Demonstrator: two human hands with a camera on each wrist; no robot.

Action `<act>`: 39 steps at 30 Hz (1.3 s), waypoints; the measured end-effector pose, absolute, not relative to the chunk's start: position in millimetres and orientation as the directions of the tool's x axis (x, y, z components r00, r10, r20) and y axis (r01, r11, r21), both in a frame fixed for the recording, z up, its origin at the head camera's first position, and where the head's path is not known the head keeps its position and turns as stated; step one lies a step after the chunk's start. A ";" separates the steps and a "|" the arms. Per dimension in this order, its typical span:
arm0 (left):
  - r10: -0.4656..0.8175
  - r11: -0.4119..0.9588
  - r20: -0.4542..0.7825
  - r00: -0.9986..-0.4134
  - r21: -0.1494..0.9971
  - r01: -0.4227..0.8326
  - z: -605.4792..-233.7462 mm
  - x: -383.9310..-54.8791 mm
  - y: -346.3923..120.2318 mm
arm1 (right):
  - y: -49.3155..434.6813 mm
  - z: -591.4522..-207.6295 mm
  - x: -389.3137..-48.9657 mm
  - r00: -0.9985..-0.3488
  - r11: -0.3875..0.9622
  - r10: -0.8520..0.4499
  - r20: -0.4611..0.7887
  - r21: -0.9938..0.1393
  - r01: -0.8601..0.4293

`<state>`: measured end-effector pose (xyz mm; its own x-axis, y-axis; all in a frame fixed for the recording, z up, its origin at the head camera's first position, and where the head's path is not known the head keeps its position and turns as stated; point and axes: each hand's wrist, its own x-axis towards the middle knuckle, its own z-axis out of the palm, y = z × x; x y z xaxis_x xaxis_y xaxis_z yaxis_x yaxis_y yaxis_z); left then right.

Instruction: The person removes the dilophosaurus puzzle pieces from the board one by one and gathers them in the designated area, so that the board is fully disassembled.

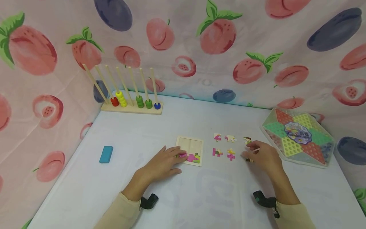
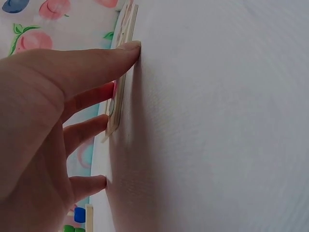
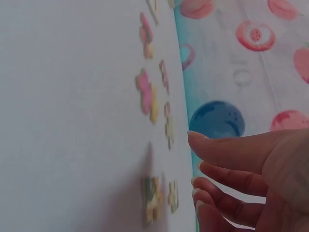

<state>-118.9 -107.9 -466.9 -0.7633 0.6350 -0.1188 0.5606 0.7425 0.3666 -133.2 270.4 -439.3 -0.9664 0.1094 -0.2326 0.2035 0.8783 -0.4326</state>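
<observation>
The right hand (image 1: 264, 156) hovers at the outer end of two short rows of loose puzzle pieces (image 1: 231, 155), thumb and fingers bent loosely with a gap between them and nothing held. The right wrist view shows its fingertips apart from the nearest piece (image 3: 152, 200), above the table (image 1: 217, 197). The left hand (image 1: 163, 163) is spread, its fingers lying over the near left corner of the wooden tray (image 1: 195, 146) without gripping it (how firmly they press, I cannot tell).

The tray sits around the middle of the table, between the hands, with pink pieces (image 1: 193, 158) along its near edge and bare wood beyond. A bead frame (image 1: 131, 109) stands at the table's far left corner, a blue block (image 1: 106, 154) lies near the left edge, and a patterned box (image 1: 300, 136) is near the right edge.

A sideways push from the left hand could slide the tray or lift a laid piece out; a low sweep of the right fingers could knock the outer pieces askew (one is partly hidden under them).

The tray looks almost square, so no long axis stands out; its far edge runs roughly along the table's far edge, slightly turned. Among the loose pieces, the middle one of the near row has its long axis running from near to far.
</observation>
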 end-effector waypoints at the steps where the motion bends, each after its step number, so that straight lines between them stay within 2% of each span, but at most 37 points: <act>1: 0.637 0.741 -0.116 -0.762 0.366 0.563 -467.1 -119.0 -108.1 | 266.8 -438.1 -134.4 -0.968 0.879 0.103 -0.230 -0.435 0.197; 11: 0.621 0.749 -0.139 -0.771 0.394 0.532 -465.9 -119.1 -108.6 | 227.6 -429.8 -150.4 -0.987 0.853 -0.022 -0.158 -0.517 0.064; 18: 0.618 0.747 -0.121 -0.777 0.400 0.531 -467.5 -119.2 -109.7 | 191.4 -430.7 -158.0 -0.980 0.797 -0.166 -0.107 -0.600 -0.070; 23: 0.621 0.746 -0.080 -0.780 0.367 0.557 -470.9 -117.3 -111.0 | 166.5 -436.7 -162.8 -0.948 0.764 -0.297 -0.112 -0.624 -0.166; 29: 0.637 0.747 -0.079 -0.767 0.311 0.588 -473.2 -111.4 -116.2 | 139.3 -447.0 -169.1 -0.878 0.713 -0.459 -0.136 -0.645 -0.273; 39: 0.635 0.749 -0.118 -0.763 0.337 0.571 -470.8 -106.5 -123.4 | 110.1 -465.8 -178.1 -0.798 0.676 -0.575 -0.181 -0.655 -0.339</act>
